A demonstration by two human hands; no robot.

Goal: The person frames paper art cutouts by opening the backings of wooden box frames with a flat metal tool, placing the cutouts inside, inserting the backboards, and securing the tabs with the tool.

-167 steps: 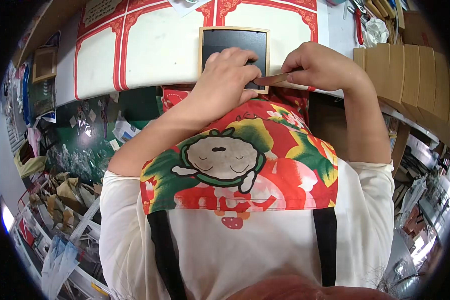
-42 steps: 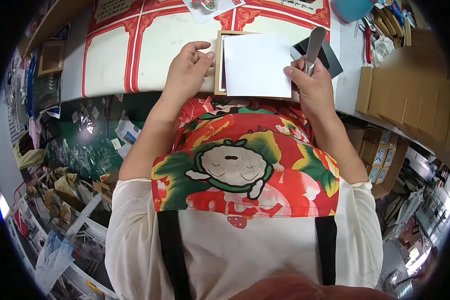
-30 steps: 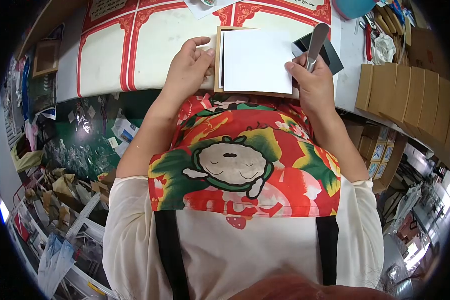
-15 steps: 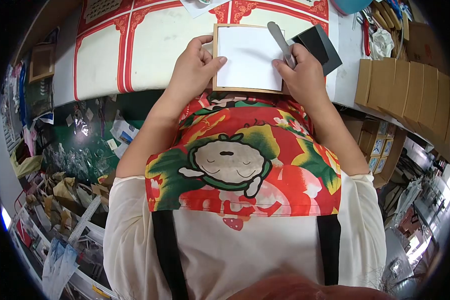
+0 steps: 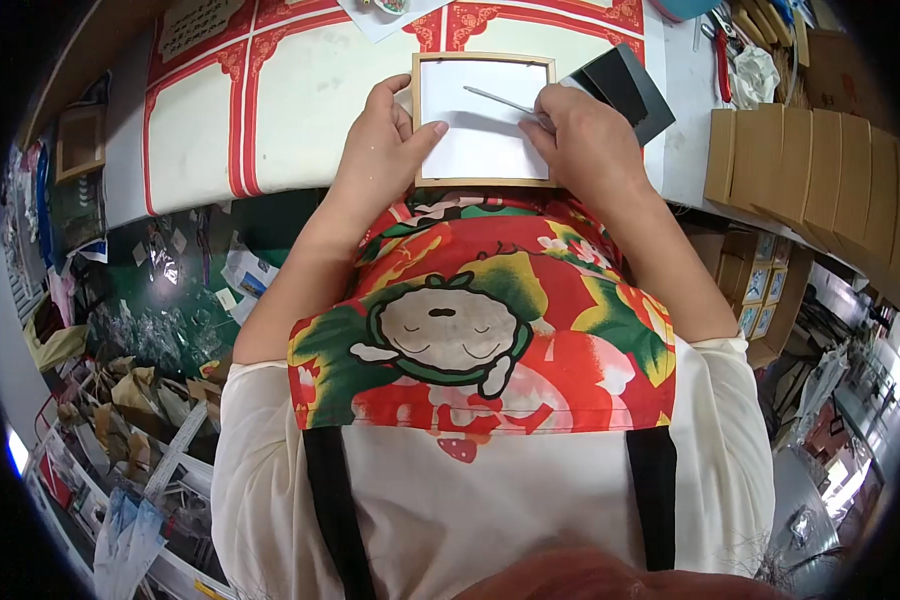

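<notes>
A light wooden picture frame [image 5: 418, 120] with a white backing sheet [image 5: 475, 145] set inside it lies at the table's front edge, over my apron. Small dark tabs show along its inner edges. My left hand [image 5: 385, 140] grips the frame's left side, thumb over the rim and fingers along the outside. In my right hand [image 5: 585, 135] is a blunt metal knife [image 5: 500, 101], seen nearly edge-on, its tip pointing left above the white sheet. The knuckles of that hand hide the knife's rear part. Beside it stands a black folded board or box [image 5: 630, 90].
A red-and-cream printed sheet [image 5: 305, 110] covers the table. Cardboard pieces [image 5: 780, 160] stand in a row at the right, near red-handled pliers [image 5: 722, 65]. A paper with a small dish [image 5: 390, 8] sits at the far edge. Cluttered bins [image 5: 150, 420] are at lower left.
My right hand has turned over, swinging the knife's tip from pointing away to pointing left over the white sheet. The left hand keeps its hold on the frame.
</notes>
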